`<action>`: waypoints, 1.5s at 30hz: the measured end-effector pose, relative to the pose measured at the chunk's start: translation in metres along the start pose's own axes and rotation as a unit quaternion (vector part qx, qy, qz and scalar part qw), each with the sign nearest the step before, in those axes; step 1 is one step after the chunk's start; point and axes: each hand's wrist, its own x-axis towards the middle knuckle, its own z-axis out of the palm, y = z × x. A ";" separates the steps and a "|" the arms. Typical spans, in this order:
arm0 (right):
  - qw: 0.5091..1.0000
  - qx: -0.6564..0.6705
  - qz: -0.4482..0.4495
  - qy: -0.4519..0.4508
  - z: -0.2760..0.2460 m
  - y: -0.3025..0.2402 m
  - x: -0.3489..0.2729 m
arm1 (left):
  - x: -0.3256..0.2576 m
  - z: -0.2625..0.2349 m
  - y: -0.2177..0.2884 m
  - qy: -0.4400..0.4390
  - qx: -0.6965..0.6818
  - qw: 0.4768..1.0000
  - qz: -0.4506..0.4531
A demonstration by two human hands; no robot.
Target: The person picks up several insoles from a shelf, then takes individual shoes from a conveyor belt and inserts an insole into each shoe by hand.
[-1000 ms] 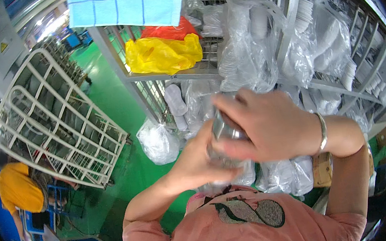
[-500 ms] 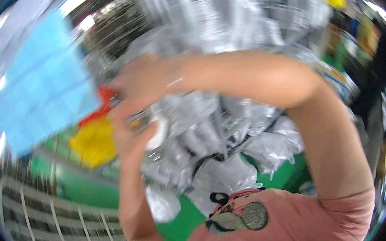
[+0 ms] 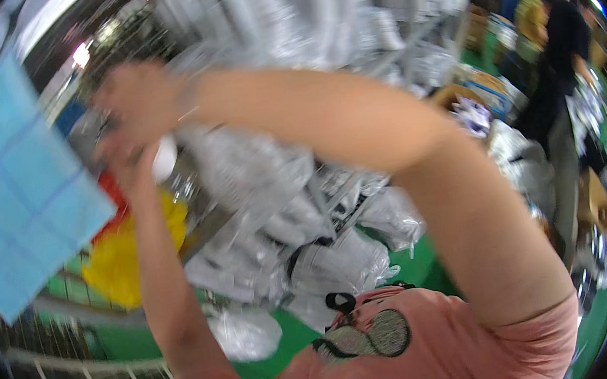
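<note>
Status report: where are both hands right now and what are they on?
Both hands raised, blurred: right hand above left hand. Small white round thing at the left hand, grip unclear. Clear plastic bags crowd the rack behind.

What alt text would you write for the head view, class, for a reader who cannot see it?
Both bare arms are raised, the right hand and left hand meeting at a small white round object, blurred by motion. Behind hang clear crinkled plastic bags, a light blue checked cloth and a yellow plastic bag.

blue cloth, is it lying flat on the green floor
No, the blue cloth hangs up at the left, above the yellow bag.
</note>
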 end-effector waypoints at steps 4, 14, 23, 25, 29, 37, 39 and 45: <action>0.958 0.042 -0.170 0.229 -0.043 0.032 -0.082 | 0.017 0.045 -0.003 0.197 0.068 0.976 -0.070; 0.933 0.221 0.272 0.077 -0.029 0.026 -0.286 | 0.045 0.068 -0.093 0.223 0.184 0.950 -0.114; 0.885 0.356 0.295 0.053 0.010 -0.025 -0.375 | 0.070 0.047 -0.141 0.183 0.292 0.921 -0.181; 0.854 0.481 0.194 0.037 0.006 -0.050 -0.371 | 0.069 0.048 -0.136 0.229 0.303 0.913 -0.150; 0.798 0.603 0.005 -0.003 -0.019 -0.084 -0.361 | 0.088 0.023 -0.146 0.231 0.151 0.925 -0.262; 0.799 0.586 0.116 0.075 -0.043 -0.106 -0.466 | -0.067 0.147 0.095 0.052 -0.138 0.987 0.060; 0.789 0.562 0.216 0.122 -0.048 -0.113 -0.522 | -0.134 0.191 0.147 -0.002 -0.146 0.979 0.145; 0.739 0.346 0.500 0.290 -0.084 -0.181 -0.689 | -0.318 0.331 0.257 -0.419 -0.226 0.878 -0.056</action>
